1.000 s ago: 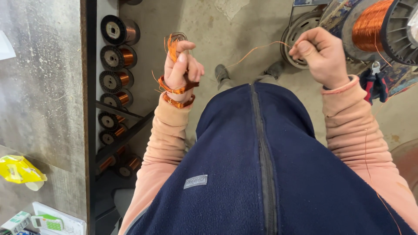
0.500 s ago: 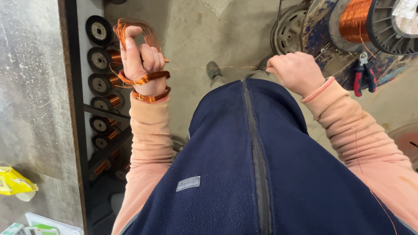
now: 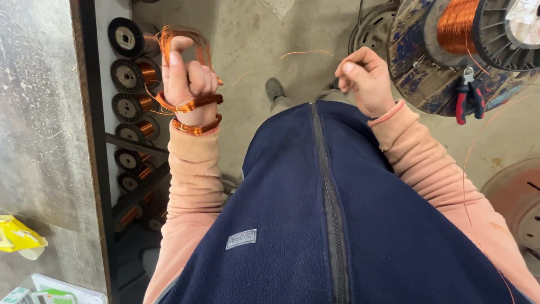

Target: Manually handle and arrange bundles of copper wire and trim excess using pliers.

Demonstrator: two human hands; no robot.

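Left hand (image 3: 188, 84), raised at left, carries wire loops (image 3: 183, 42) over its fingers (image 3: 194, 73). Small spools (image 3: 129, 73) stand on the rack behind it. Right hand (image 3: 365, 81) lies opposite, before the large reel (image 3: 467, 28), with pliers (image 3: 468, 95) hanging beneath it.

A crumpled yellow bag (image 3: 17, 236) lies at the left edge on the grey surface (image 3: 39, 112). Low in the left corner sit a small green and white box (image 3: 16, 295) and, just beside it, a flat white packet (image 3: 67, 288) with a green patch. A small grey label (image 3: 241, 238), shaped like a slanted rectangle, is sewn on the dark blue vest (image 3: 315, 225). A white label (image 3: 523, 14) sits on the big spool (image 3: 484, 28) at the top right
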